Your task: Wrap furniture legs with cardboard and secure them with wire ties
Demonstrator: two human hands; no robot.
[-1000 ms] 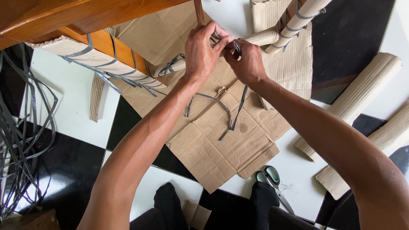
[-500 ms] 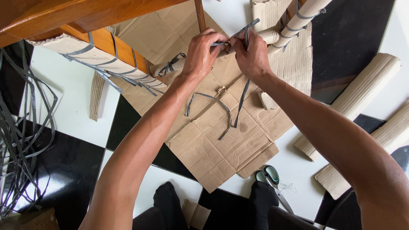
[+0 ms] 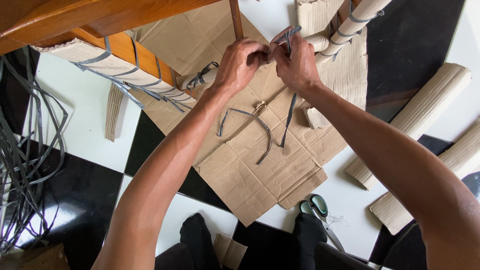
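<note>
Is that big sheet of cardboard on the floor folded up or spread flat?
Spread flat. The cardboard sheet lies opened out on the checkered floor, its creases and flaps showing.

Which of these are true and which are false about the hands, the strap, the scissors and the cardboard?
1. Both hands pinch a grey strap at a cardboard-wrapped bar. True: left hand, right hand.
2. The scissors are in the right hand. False: they lie on the floor.
3. A flat cardboard sheet lies under the hands. True.
4. The pile of loose straps lies at the right. False: it is at the left.
</note>
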